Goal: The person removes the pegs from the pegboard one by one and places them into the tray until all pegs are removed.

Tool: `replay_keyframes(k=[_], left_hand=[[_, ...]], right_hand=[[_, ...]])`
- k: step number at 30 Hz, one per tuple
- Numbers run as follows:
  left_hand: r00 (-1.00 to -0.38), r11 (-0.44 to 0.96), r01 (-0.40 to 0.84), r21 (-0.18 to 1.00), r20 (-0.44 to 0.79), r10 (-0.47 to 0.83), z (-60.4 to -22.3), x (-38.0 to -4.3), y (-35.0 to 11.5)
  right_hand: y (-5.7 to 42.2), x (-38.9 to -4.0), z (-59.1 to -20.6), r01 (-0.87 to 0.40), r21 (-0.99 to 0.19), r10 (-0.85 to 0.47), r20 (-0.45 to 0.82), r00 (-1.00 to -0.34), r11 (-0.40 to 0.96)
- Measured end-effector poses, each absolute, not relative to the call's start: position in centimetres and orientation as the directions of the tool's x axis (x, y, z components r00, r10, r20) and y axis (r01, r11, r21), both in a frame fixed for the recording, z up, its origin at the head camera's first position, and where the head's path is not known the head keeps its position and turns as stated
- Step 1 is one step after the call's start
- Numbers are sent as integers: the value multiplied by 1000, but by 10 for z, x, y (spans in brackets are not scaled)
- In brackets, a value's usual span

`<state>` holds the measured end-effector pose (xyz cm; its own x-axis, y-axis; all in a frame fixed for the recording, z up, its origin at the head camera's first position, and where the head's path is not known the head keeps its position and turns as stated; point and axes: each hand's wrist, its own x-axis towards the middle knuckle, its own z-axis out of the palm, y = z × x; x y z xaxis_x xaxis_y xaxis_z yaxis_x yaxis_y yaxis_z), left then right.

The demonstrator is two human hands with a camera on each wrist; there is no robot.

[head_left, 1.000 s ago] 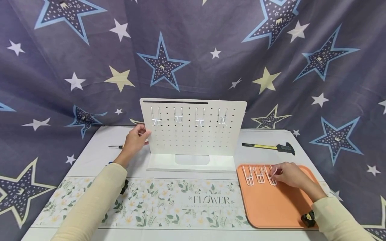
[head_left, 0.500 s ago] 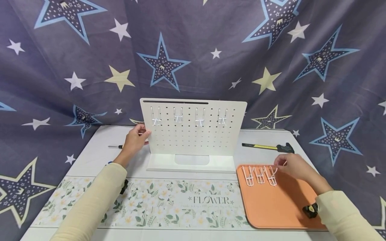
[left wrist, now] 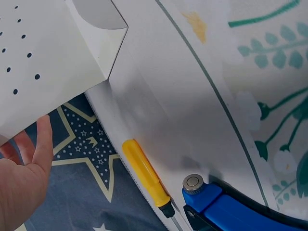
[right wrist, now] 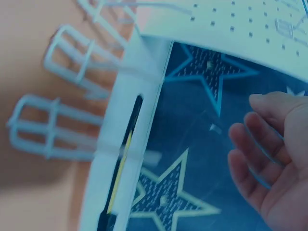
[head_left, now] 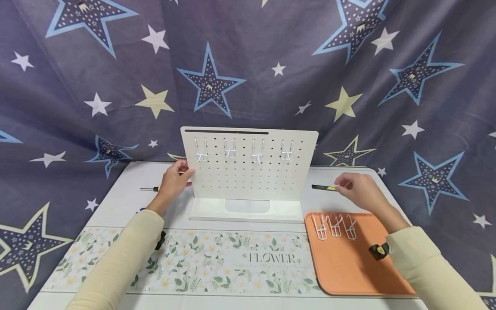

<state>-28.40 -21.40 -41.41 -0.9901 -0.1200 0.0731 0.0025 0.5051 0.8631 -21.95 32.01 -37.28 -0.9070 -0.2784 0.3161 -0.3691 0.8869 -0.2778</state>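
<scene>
White pegboard (head_left: 248,172) stands at the frame's centre, its left edge pinched by the left hand (head_left: 173,178), likely to steady it. Three wire hooks (head_left: 335,226) lie along the orange tray's (head_left: 348,273) top at lower right, presumably for easy picking, below the loosely curled, empty right hand (head_left: 360,190).

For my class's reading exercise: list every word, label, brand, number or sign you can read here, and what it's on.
"FLOWER", between two small star signs: on the flowered strip.
Line beneath it: too small to read.
Any marks on the caliper: too small or blurred to read.
</scene>
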Motion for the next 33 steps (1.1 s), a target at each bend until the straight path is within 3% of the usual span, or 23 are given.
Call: replay_keyframes(k=[6,15,21,33], left_hand=[[-990,494,0,869,71,-125,-414,-284,-213],[-990,492,9,871,78,-120,-414,-283,-214],[-991,494,5,869,72,-117,-415,-281,-214],[-990,495,-4,869,67,-125,-415,-283,-214]], right_hand=[[281,-232,-357,-391,-291,-282,353,-892,873],[227,-252,-341,-486,-234,-291,562,-774,842],[203,-260,-343,-491,-200,-274,629,-728,848],[183,-267,-345,-453,-183,-221,680,-700,872]])
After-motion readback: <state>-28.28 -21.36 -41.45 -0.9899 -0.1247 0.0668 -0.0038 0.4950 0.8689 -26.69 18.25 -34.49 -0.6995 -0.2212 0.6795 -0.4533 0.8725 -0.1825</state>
